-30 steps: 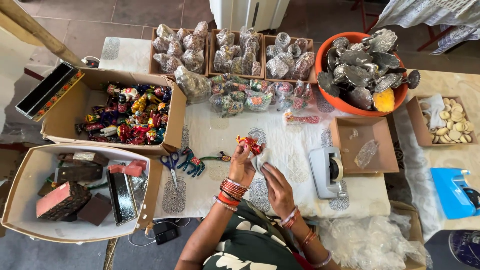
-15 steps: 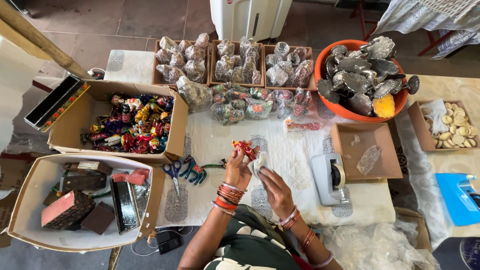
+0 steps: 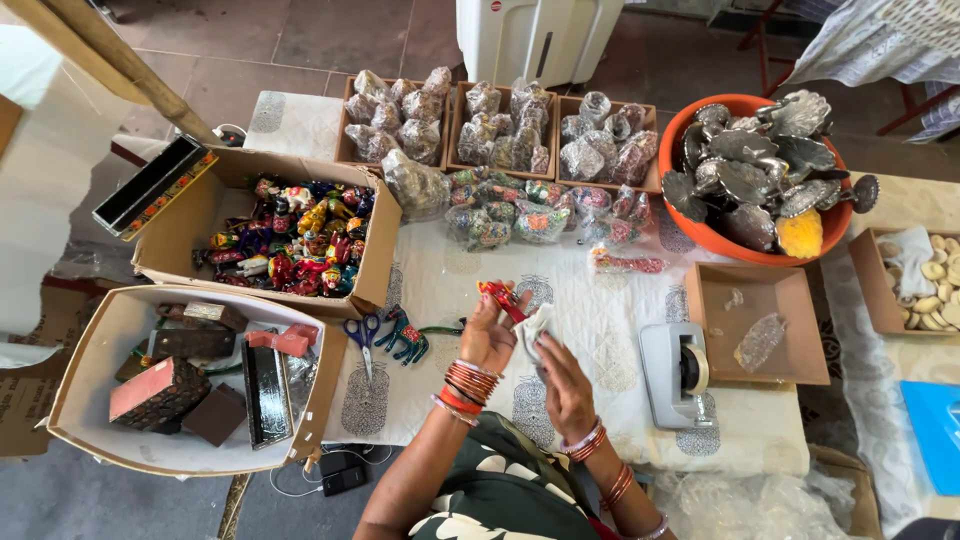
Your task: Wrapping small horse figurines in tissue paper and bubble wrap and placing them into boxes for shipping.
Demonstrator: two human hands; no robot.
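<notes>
Cardboard box (image 3: 372, 262) w/ painted figurines, top left. White box (image 3: 90, 400) w/ small wooden boxes below it. Scissors (image 3: 362, 335) beside a blue toy horse (image 3: 408, 338). Tape dispenser (image 3: 672, 372) at right, orange bowl (image 3: 700, 232) of metal pieces above it.

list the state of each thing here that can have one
left hand: raised, holding red figurine
right hand: on clear wrap beside figurine
scissors: lying flat, closed
tape dispenser: loaded, upright
orange bowl: heaped full
cardboard box: open, full of painted figures
shallow tray: nearly empty
</notes>
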